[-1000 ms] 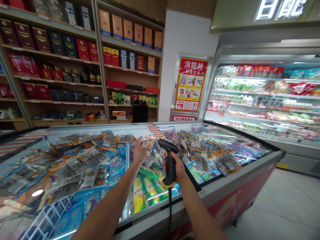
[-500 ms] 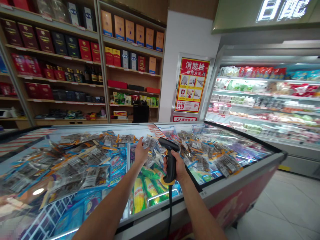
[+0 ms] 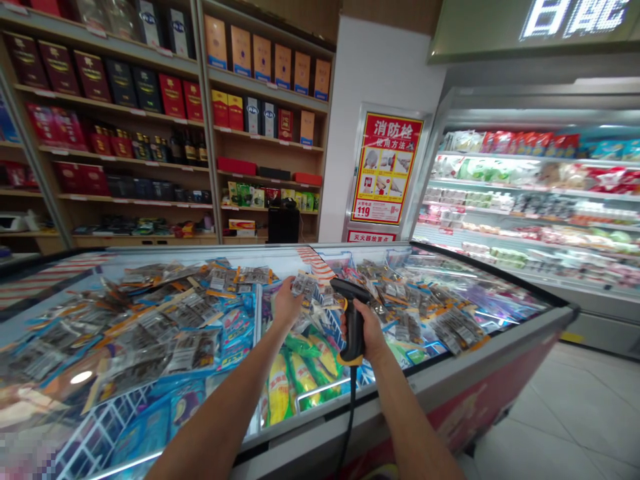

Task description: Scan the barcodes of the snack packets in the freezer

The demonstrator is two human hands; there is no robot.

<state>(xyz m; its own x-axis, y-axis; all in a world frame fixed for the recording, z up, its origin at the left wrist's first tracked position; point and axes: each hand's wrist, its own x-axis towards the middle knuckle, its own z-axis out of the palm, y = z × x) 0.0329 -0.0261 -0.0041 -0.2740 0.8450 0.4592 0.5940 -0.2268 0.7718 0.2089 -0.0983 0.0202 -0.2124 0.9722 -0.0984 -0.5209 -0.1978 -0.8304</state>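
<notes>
A long, grey-rimmed chest freezer with a clear glass top [image 3: 500, 363] fills the near part of the scene. Over its left side spreads a broad layer of flat plastic packets with dark contents and orange or blue edges [image 3: 193, 313]; over its right side lies a smaller layer of similar packets [image 3: 455, 327]. Between them, long green-and-yellow plastic bags [image 3: 303, 383] show in the middle section.

The right hand [image 3: 369, 328] is wrapped around the grip of a black handheld scanner with yellow trim [image 3: 354, 333], keeping it roughly upright, its head angled toward the left. Left of it and slightly farther away, the left hand [image 3: 287, 305] pinches one small clear plastic packet with a greyish print [image 3: 304, 285] by its left side. That packet is up above the middle section, near the scanner head but apart from it.

Judging by this pose, one packet is partway through being scanned: it is picked up and presented, and the scanner is raised. Whether its code has been read cannot be told. Many packets lie unheld on both sides, and nothing visible marks which are done and which are left.
</notes>
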